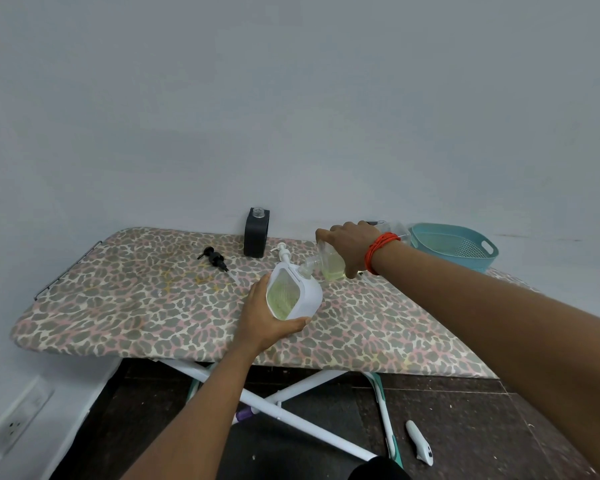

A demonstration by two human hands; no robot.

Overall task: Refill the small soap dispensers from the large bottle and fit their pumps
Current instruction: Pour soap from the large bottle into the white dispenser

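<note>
Now pouring, apparently.
Gripping clear bottle (pixel 329 265) in right hand (pixel 352 245), neck aimed left at white dispenser (pixel 303 296) clasped in left hand (pixel 267 323).

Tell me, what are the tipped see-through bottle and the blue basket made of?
The tilted bottle is likely clear, glossy plastic: the yellowish liquid shows through its wall. The basket is probably moulded teal plastic with a matte look: it has drain holes and a cut-out handle.
</note>
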